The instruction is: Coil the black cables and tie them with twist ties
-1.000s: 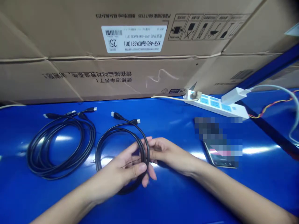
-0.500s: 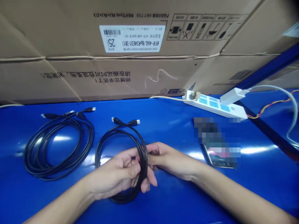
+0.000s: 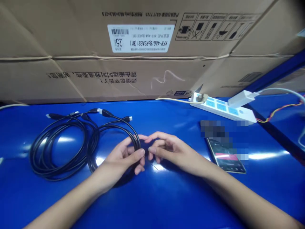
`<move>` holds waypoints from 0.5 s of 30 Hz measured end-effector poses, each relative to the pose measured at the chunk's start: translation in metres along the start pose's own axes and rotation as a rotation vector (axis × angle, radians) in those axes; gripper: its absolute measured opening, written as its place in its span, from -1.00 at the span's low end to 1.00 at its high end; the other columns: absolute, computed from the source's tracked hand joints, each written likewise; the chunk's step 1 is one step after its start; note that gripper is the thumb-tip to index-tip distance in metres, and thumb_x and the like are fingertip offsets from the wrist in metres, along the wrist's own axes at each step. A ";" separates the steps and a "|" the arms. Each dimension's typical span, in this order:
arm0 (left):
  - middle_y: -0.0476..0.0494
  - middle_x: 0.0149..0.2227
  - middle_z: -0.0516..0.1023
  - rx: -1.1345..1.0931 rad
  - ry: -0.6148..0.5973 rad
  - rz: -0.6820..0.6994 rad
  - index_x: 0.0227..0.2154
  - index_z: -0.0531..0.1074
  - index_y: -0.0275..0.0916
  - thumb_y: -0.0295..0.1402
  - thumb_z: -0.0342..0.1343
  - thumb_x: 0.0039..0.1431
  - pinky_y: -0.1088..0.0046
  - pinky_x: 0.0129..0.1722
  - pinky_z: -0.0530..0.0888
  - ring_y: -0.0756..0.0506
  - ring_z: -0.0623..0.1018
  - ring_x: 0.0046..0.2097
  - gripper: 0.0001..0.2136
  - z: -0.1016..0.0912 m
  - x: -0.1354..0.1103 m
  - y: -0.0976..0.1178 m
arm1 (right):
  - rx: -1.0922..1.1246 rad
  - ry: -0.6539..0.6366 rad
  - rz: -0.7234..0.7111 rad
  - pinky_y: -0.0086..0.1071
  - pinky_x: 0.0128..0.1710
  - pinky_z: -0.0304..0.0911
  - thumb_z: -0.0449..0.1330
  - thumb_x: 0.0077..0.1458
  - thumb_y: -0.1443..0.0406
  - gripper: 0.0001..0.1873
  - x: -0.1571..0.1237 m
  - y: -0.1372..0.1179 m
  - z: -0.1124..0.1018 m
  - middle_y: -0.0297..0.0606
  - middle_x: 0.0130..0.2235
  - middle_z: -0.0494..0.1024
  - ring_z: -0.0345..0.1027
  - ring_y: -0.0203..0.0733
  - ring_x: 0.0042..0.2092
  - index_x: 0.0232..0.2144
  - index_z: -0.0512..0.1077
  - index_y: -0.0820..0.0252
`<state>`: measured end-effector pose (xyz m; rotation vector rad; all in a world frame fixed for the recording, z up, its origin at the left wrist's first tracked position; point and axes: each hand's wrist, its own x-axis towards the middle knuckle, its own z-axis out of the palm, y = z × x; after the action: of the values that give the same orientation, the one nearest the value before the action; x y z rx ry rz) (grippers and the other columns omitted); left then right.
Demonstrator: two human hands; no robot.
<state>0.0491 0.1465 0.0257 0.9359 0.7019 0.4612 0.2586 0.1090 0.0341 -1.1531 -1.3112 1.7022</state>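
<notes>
My left hand (image 3: 127,159) is closed around the right side of a coiled black cable (image 3: 136,140), thumb in front and fingers behind. The coil's two plug ends, a dark plug (image 3: 107,113) and another plug (image 3: 127,119), point away from me at its top. Just right of the coil, my right hand (image 3: 165,149) is curled with thumb and fingers drawn together, its index fingertip meeting the left fingertips. A thin dark strand shows below it; what it pinches is too small to make out. Another coiled black cable bundle (image 3: 35,159) lies to the left, overlapped by the held coil.
A large cardboard box (image 3: 83,35) stands along the back of the blue table (image 3: 166,203). At the back right sits a white power strip (image 3: 224,108) with a white adapter (image 3: 240,98) plugged in. A partly blurred phone (image 3: 230,159) lies to the right.
The held coil has shifted left and away from me, against the other bundle. My right hand has drawn back from inside the coil to beside it, its fingers curled.
</notes>
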 end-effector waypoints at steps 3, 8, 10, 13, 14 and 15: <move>0.07 -0.40 0.53 0.023 0.062 0.054 0.02 0.36 -0.18 -0.22 0.28 0.23 0.53 -0.44 0.35 0.10 0.46 -0.53 -0.63 0.000 0.004 -0.002 | -0.102 0.080 -0.062 -0.36 -0.28 0.29 0.21 0.30 0.12 -0.66 -0.002 0.002 0.005 -0.34 -0.32 0.57 0.43 -0.23 -0.30 0.02 0.29 0.12; 0.07 -0.43 0.55 0.065 0.096 0.065 -0.19 0.36 -0.22 -0.21 0.32 0.18 0.51 -0.44 0.39 0.08 0.48 -0.56 -0.70 -0.003 0.010 -0.008 | -0.175 0.138 -0.140 -0.34 -0.20 0.33 0.17 0.35 0.16 -0.78 -0.004 0.002 0.009 -0.34 -0.27 0.61 0.49 -0.22 -0.22 -0.03 0.29 0.06; 0.06 -0.47 0.55 0.089 0.084 0.041 -0.19 0.38 -0.24 -0.18 0.33 0.16 0.50 -0.46 0.39 0.06 0.48 -0.57 -0.68 -0.003 0.011 -0.009 | -0.191 0.135 -0.159 -0.34 -0.21 0.37 0.23 0.31 0.15 -0.75 -0.004 0.000 0.010 -0.31 -0.22 0.63 0.53 -0.21 -0.20 -0.05 0.31 0.06; 0.04 -0.51 0.55 0.109 0.083 0.019 -0.22 0.42 -0.27 -0.13 0.35 0.10 0.50 -0.50 0.38 0.04 0.47 -0.58 -0.64 -0.002 0.013 -0.009 | -0.253 0.152 -0.185 -0.34 -0.24 0.43 0.34 0.20 0.20 -0.65 -0.005 0.002 0.013 -0.30 -0.22 0.64 0.55 -0.21 -0.26 -0.04 0.33 0.07; 0.04 -0.52 0.55 0.111 0.086 0.021 -0.23 0.43 -0.27 -0.12 0.35 0.09 0.49 -0.50 0.39 0.03 0.46 -0.59 -0.64 -0.001 0.013 -0.009 | -0.273 0.162 -0.190 -0.33 -0.25 0.44 0.35 0.18 0.23 -0.64 -0.004 0.003 0.013 -0.30 -0.23 0.65 0.55 -0.21 -0.28 -0.03 0.34 0.07; 0.05 -0.52 0.55 0.112 0.090 0.024 -0.22 0.43 -0.27 -0.12 0.35 0.09 0.49 -0.50 0.40 0.03 0.46 -0.59 -0.64 -0.001 0.013 -0.008 | -0.279 0.170 -0.192 -0.33 -0.26 0.46 0.34 0.18 0.25 -0.64 -0.004 0.004 0.014 -0.29 -0.23 0.65 0.55 -0.21 -0.29 -0.02 0.34 0.07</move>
<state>0.0579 0.1508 0.0140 1.0340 0.8057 0.4918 0.2469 0.0993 0.0325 -1.2527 -1.5310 1.2843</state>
